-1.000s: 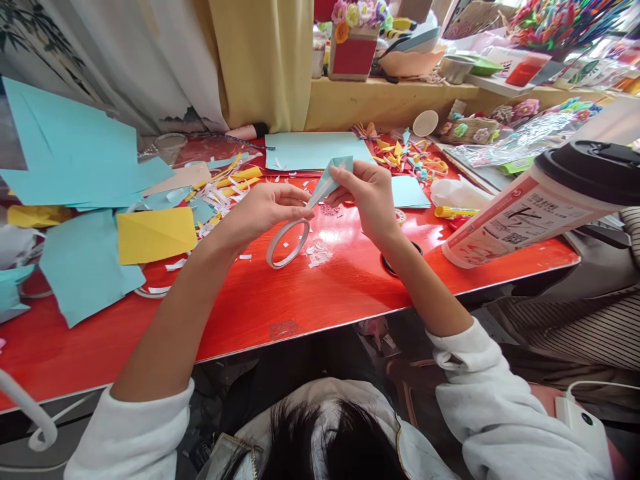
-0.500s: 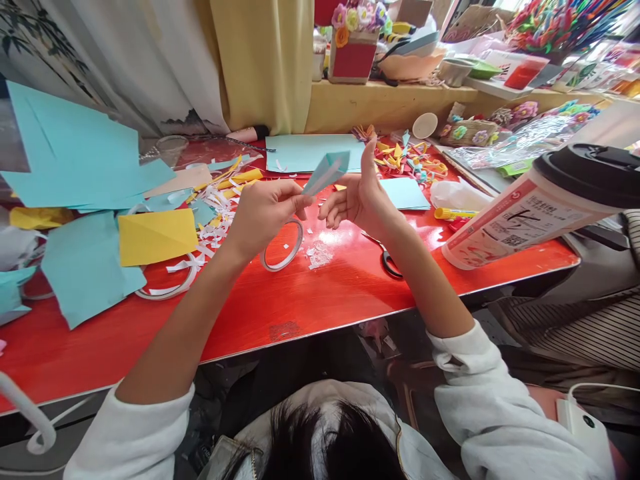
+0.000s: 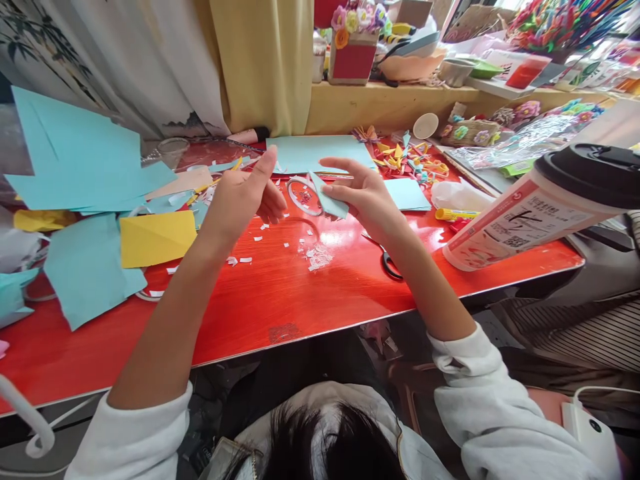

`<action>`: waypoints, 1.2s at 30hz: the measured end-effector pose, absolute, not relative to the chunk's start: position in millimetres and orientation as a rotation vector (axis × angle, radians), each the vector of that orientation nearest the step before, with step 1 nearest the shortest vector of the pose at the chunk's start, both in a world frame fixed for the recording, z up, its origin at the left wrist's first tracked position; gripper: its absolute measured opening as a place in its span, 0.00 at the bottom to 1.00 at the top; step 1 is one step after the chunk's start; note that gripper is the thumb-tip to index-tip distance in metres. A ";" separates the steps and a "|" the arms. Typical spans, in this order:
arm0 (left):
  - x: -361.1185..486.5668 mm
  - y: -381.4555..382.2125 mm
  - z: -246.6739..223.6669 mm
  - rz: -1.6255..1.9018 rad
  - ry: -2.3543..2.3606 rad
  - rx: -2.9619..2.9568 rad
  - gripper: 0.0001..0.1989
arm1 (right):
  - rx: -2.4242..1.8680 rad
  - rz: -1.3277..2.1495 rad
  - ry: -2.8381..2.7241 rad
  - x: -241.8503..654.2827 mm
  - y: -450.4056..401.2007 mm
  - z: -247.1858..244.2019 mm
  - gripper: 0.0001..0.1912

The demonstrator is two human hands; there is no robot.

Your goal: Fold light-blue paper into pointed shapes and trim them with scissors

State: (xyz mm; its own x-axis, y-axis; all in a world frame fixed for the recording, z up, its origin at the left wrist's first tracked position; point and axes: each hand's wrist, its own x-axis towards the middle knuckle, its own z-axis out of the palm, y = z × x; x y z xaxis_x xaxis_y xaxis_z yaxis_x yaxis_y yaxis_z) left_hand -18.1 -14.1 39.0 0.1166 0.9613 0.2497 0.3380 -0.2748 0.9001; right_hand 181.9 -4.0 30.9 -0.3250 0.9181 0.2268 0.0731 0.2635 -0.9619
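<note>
While the left hand (image 3: 243,192) had the folded light-blue paper piece (image 3: 334,204) half a second ago, it's now the right hand (image 3: 367,199) pinching it at the thumb, over the glossy red table (image 3: 280,293)! Left thumb's up, fingers loosely spread, nothing in that grip, while the right's upper finger stretches out above the paper. Count them: one thin white tape ring (image 3: 291,192) just beside the paper, one pair of black-handled scissors (image 3: 391,267), one yellow paper rectangle (image 3: 159,239), one tall black-lidded cup (image 3: 525,210).
</note>
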 end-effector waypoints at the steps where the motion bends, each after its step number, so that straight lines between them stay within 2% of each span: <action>1: -17.2 -13.6 38.1 1.066 1.258 1.631 0.30 | -0.940 1.141 -1.658 180.2 -4.4 29.9 0.26; 4: -9.7 -12.5 33.2 0.976 1.138 1.470 0.25 | -0.922 1.093 -1.754 174.1 -7.9 25.9 0.27; 8: -1.1 -11.2 25.7 1.122 0.926 1.373 0.13 | -0.858 1.101 -1.876 166.5 -10.3 16.5 0.31; 11: -1.4 -9.8 22.8 1.199 0.882 1.335 0.10 | -0.832 1.087 -1.916 163.0 -7.9 9.4 0.35; 20: -4.9 -9.7 25.6 1.219 0.909 1.343 0.16 | -0.810 1.155 -1.928 160.3 -9.4 6.8 0.38; 25: -6.2 -8.7 25.1 1.170 0.996 1.442 0.18 | -0.922 1.209 -1.967 162.6 -10.1 15.3 0.46; 27: -8.5 -7.6 25.3 1.159 1.005 1.467 0.20 | -1.020 1.136 -1.997 175.2 -10.3 23.7 0.42; 29: -11.2 -6.6 25.9 1.143 1.005 1.473 0.21 | -1.197 0.886 -2.032 199.7 -13.9 32.6 0.28; 31: -13.1 -6.5 26.5 1.115 0.998 1.471 0.21 | -1.442 0.603 -2.149 233.2 -22.2 37.2 0.19; 33: -13.1 -7.4 26.8 1.079 0.981 1.468 0.22 | -1.668 0.515 -2.285 267.5 -34.1 33.4 0.16; 36: -9.9 -10.4 27.1 1.014 0.953 1.465 0.24 | -1.835 0.440 -2.415 301.9 -52.3 14.0 0.18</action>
State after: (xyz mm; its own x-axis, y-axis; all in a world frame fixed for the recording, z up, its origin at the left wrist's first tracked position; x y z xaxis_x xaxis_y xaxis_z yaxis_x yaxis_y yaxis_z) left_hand -9.9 -10.4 27.1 0.3199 0.9425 0.0972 0.0386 -0.1155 0.9926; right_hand 301.9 -52.3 14.0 -0.2812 0.9532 -0.1112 0.9312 0.2430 -0.2716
